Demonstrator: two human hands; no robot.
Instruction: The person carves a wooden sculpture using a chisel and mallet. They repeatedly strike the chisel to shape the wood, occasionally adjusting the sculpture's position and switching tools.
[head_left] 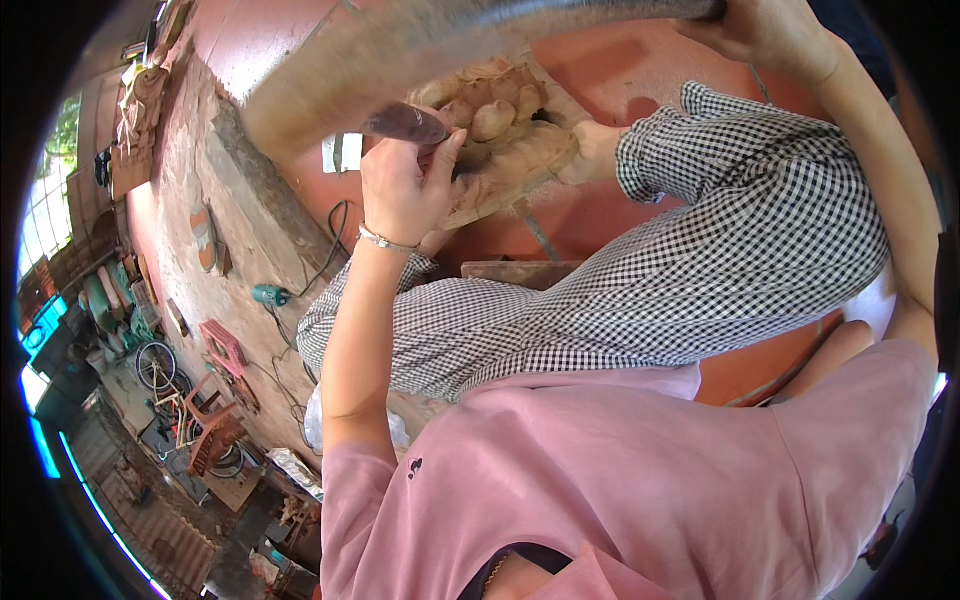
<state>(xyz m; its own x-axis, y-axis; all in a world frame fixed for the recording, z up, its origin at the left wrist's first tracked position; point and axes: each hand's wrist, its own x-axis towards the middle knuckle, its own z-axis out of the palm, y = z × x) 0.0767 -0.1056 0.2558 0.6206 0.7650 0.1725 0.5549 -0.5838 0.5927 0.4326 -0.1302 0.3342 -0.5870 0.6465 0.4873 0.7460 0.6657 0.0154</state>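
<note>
My left hand [405,190], with a bracelet at the wrist, is closed round a chisel [405,123]. Its dark, rounded handle end sticks up out of the fist; the blade is hidden. At the upper right my right hand [765,38] grips the dark, narrow end of a long wooden mallet [400,55]. Motion blurs the mallet, whose thick pale end reaches left, above the chisel handle. Beneath both tools lies a wood carving [492,112] with rounded, fruit-like shapes. My bare foot [592,152] rests against the carving's right edge.
A large wooden slab [255,200] lies to the left on the red tiled floor. On it are a teal-green power tool [270,295] with a dark cord and a flat shoe-shaped thing [205,238]. Farther left stand a red plastic chair [213,440] and a bicycle [157,367].
</note>
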